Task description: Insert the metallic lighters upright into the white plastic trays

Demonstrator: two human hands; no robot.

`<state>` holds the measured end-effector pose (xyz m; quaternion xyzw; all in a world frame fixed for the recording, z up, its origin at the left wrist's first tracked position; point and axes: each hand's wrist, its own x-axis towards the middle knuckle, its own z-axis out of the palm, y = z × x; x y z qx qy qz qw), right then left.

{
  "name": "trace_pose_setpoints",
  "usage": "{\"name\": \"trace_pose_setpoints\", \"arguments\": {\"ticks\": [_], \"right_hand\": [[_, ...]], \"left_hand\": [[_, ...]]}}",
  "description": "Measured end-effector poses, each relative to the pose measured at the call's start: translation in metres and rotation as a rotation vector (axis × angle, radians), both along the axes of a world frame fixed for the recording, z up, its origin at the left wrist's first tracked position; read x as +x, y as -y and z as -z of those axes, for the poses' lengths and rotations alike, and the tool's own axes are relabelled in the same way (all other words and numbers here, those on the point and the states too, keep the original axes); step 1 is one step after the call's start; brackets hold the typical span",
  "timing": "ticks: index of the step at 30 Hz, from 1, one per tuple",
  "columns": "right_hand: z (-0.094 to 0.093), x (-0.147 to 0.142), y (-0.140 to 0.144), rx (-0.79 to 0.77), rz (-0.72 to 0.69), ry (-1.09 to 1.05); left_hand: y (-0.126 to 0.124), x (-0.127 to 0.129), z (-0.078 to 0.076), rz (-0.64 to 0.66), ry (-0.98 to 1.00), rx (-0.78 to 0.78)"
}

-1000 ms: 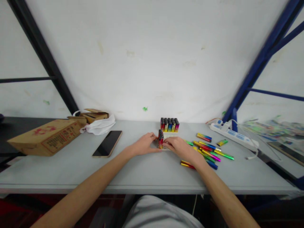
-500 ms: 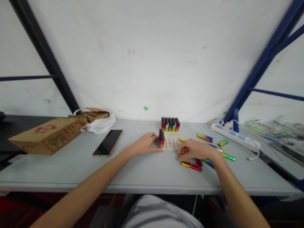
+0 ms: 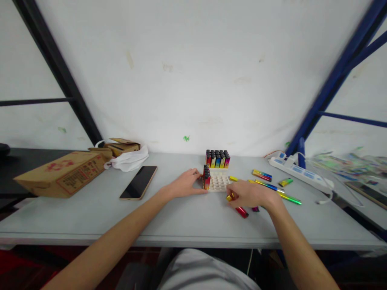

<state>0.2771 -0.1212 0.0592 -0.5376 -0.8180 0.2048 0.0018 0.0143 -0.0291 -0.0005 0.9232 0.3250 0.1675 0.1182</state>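
My left hand (image 3: 188,183) spans the left end of a white plastic tray (image 3: 220,183) with rows of holes, thumb at the front corner and fingers at the back. Beside those fingers, a row of red lighters (image 3: 206,178) with dark tops stands upright in the tray's left end. My right hand (image 3: 246,193), fingers bent, pinches a red and yellow lighter (image 3: 242,212) just right of the tray. The lighter is tilted, its middle hidden by the fingers. Several colourful lighters (image 3: 269,185) lie loose around and behind that hand.
A filled block of upright lighters (image 3: 217,159) stands behind the tray. At right lies a white power strip (image 3: 300,174) with cables. Leftward are a phone (image 3: 139,182), a white plastic bag (image 3: 128,160) and a cardboard box (image 3: 62,173). A blue frame post (image 3: 331,84) rises at right.
My right hand has closed on the red and yellow lighter and turned it from lying flat to a slant. My left hand stays at the tray.
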Motion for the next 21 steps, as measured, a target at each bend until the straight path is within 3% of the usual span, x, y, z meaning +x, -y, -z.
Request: {"name": "trace_pose_setpoints", "arguments": {"ticks": [5, 11, 17, 21], "right_hand": [[-0.006, 0.000, -0.009, 0.191, -0.087, -0.166], [-0.003, 0.008, -0.023, 0.297, 0.027, -0.467], [0.011, 0.009, -0.037, 0.124, 0.158, -0.853], [0.015, 0.005, -0.037, 0.073, 0.162, -0.971]], "left_hand": [[0.000, -0.001, 0.001, -0.003, 0.008, 0.004], [-0.003, -0.001, 0.002, 0.009, 0.025, 0.010], [-0.007, -0.006, -0.002, 0.043, 0.055, -0.062], [-0.008, -0.007, -0.004, 0.043, 0.032, -0.083]]}}
